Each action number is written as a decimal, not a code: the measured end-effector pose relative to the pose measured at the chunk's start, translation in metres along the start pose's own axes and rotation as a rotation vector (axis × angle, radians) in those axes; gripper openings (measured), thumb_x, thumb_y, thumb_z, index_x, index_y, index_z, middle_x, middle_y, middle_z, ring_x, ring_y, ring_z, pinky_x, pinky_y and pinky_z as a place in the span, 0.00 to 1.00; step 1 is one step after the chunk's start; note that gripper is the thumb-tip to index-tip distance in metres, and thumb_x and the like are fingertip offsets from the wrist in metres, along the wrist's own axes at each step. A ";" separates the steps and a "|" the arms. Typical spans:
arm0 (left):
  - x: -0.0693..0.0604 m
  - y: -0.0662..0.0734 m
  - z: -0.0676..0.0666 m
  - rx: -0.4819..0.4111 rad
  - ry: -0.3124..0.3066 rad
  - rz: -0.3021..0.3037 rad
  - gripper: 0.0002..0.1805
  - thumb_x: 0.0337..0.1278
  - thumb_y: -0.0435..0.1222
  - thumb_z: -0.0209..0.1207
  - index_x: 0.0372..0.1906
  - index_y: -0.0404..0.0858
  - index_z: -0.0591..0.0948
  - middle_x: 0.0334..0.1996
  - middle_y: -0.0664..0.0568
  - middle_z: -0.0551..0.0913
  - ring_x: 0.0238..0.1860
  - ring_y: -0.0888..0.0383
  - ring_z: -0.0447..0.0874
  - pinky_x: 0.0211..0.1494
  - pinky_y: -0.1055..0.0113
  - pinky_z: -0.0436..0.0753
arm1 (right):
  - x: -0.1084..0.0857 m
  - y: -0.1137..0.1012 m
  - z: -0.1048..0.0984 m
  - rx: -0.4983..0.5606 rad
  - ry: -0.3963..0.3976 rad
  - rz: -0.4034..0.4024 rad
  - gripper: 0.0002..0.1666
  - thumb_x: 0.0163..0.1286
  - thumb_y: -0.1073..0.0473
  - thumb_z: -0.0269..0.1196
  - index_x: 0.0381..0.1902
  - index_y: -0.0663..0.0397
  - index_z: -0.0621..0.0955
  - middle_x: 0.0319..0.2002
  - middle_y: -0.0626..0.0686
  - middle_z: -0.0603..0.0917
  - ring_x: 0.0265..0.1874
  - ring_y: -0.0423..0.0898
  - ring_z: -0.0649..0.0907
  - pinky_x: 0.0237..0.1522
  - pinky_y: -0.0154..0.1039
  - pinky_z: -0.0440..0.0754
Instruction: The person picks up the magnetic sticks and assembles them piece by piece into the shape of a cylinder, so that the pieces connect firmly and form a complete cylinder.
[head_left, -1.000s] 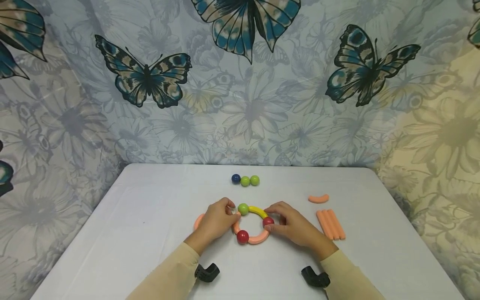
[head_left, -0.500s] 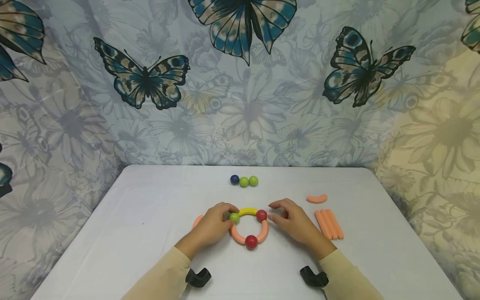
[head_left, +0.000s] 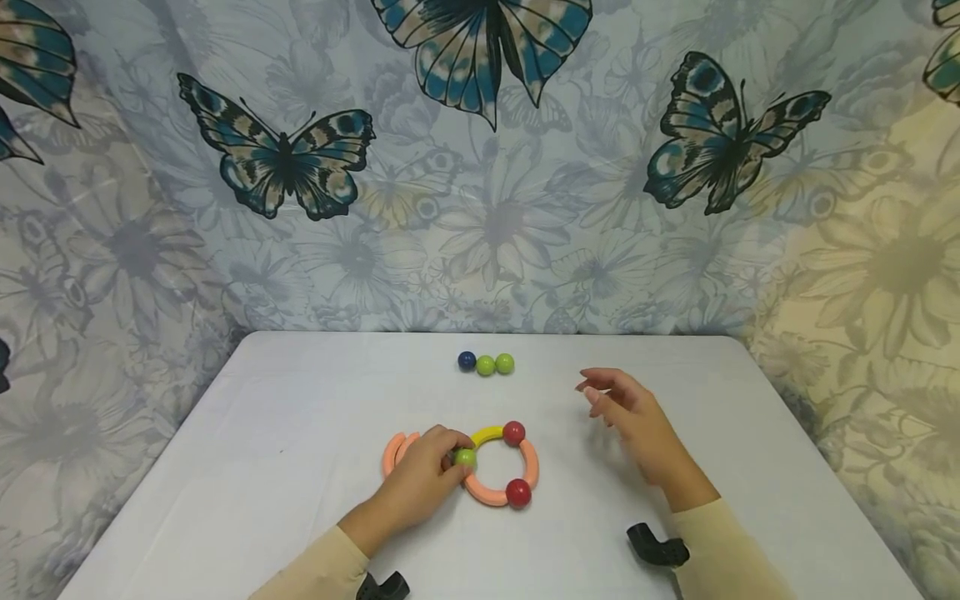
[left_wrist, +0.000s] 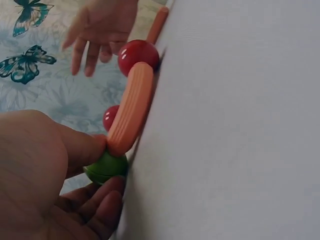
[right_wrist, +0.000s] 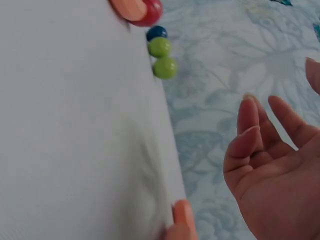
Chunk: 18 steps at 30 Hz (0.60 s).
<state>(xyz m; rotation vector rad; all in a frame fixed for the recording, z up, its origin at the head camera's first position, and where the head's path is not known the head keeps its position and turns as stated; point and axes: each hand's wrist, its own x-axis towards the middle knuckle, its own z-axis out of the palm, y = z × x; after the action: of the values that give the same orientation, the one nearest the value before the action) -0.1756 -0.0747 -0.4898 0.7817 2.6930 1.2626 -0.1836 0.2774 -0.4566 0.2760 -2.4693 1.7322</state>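
Note:
My left hand point(head_left: 423, 471) pinches a green ball point(head_left: 466, 457) between thumb and fingers, at the left side of a ring lying on the table. A yellow curved stick point(head_left: 487, 435) runs from that ball to a red ball point(head_left: 513, 432). Below this an orange curved stick point(head_left: 531, 462) leads to another red ball point(head_left: 518, 493), and a second orange curved stick point(left_wrist: 132, 107) joins back to the green ball. Raised above the table on the right, my right hand point(head_left: 633, 421) holds nothing, its fingers loosely bent and apart from the ring.
Two orange curved sticks point(head_left: 392, 454) lie partly behind my left hand. A dark blue ball point(head_left: 467, 361) and two light green balls point(head_left: 495, 364) sit in a row farther back on the white table point(head_left: 322, 392). My right hand hides part of the table.
The ring has turned counterclockwise, its green ball coming left and nearer. My left hand's grip is now on that ball. My right hand has left the red ball and moved up and right.

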 end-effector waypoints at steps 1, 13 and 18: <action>-0.001 0.000 0.001 0.006 0.011 0.006 0.13 0.71 0.31 0.70 0.56 0.40 0.86 0.42 0.59 0.79 0.36 0.63 0.76 0.39 0.67 0.80 | 0.000 -0.001 -0.005 0.017 0.011 -0.004 0.24 0.87 0.49 0.60 0.71 0.55 0.78 0.60 0.58 0.84 0.45 0.54 0.83 0.47 0.42 0.82; -0.006 -0.001 0.003 0.024 0.047 0.022 0.12 0.72 0.31 0.70 0.56 0.40 0.85 0.41 0.60 0.78 0.39 0.59 0.77 0.40 0.67 0.80 | -0.017 0.006 -0.053 0.109 0.065 -0.011 0.22 0.90 0.53 0.55 0.74 0.52 0.77 0.60 0.53 0.83 0.51 0.49 0.79 0.50 0.37 0.80; -0.008 -0.003 0.002 -0.004 0.042 0.037 0.12 0.72 0.31 0.70 0.56 0.39 0.86 0.42 0.60 0.79 0.39 0.60 0.78 0.42 0.67 0.81 | -0.026 0.025 -0.071 0.098 0.092 0.054 0.22 0.90 0.52 0.56 0.74 0.49 0.76 0.60 0.50 0.84 0.51 0.48 0.80 0.49 0.36 0.80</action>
<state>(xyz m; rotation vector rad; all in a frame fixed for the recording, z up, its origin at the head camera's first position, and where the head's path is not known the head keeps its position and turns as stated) -0.1691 -0.0786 -0.4944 0.8181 2.7204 1.3059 -0.1639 0.3541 -0.4604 0.1360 -2.3530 1.8458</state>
